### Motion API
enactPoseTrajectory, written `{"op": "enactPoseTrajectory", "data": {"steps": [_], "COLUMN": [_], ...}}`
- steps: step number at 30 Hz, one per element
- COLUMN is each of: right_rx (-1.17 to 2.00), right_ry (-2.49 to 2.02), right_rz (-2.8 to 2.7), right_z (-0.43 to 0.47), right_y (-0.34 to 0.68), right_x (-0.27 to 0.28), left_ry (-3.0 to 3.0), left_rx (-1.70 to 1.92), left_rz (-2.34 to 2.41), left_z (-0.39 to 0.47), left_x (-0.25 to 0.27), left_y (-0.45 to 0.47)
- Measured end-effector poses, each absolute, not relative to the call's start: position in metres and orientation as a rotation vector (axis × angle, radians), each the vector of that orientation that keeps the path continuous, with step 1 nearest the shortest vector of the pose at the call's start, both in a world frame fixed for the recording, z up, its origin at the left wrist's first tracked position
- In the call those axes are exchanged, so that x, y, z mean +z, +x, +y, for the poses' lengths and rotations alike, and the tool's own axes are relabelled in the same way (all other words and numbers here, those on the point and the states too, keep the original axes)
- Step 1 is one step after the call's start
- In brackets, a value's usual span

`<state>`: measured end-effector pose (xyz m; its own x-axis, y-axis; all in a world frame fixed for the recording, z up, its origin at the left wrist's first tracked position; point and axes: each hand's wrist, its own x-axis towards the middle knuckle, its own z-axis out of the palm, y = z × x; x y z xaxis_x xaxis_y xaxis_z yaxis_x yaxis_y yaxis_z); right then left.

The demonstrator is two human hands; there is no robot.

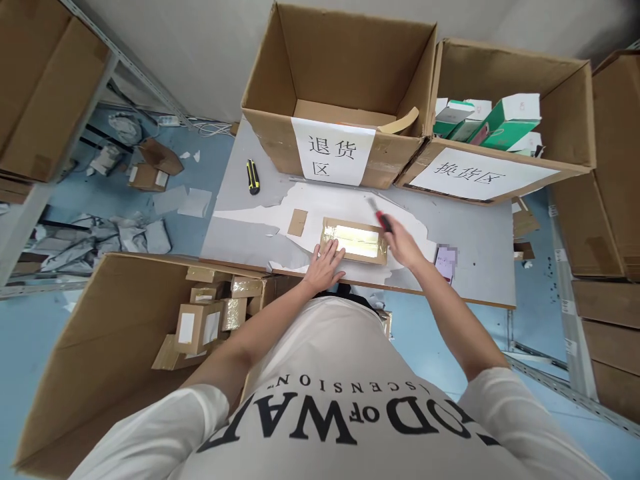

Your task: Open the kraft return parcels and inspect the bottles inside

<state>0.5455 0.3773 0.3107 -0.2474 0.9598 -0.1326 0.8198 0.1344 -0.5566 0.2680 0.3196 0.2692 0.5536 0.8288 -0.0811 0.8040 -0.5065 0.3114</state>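
Note:
A small flat cardboard box (381,252) with a white label and shiny tape lies on the table near its front edge. My left hand (325,267) rests with spread fingers on the left end of this box. In my right hand (400,241) is a red and black utility knife (384,221), its blade end tilted up and to the left above the box's right end. A scrap of brown cardboard (297,223) lies left of the box. Farther left is a second utility knife (253,177), yellow and black, out of reach of both hands.
Two large cartons with paper signs stand at the table's back: the left carton (270,137), and the right carton (570,143) holding green and white boxes. A phone (445,263) lies at the right. Below left, a big carton (100,320) holds several small parcels. Shelving flanks both sides.

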Motion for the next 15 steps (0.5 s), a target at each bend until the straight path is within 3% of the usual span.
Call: {"op": "enactPoseTrajectory", "data": {"steps": [6,15], "right_rx": [0.794,0.583], "right_ry": [-1.406,-1.377], "right_rz": [-2.956,-3.226], "right_z": [0.41,0.413], "right_y": [0.474,0.46], "right_x": [0.342,0.363], "left_ry": [2.496,2.466], "left_rx": [0.137,0.136], "left_rz": [1.335,1.351], "left_z": [0.323,0.321], "left_x": [0.259,0.252], "left_y": [0.27,0.269]}}
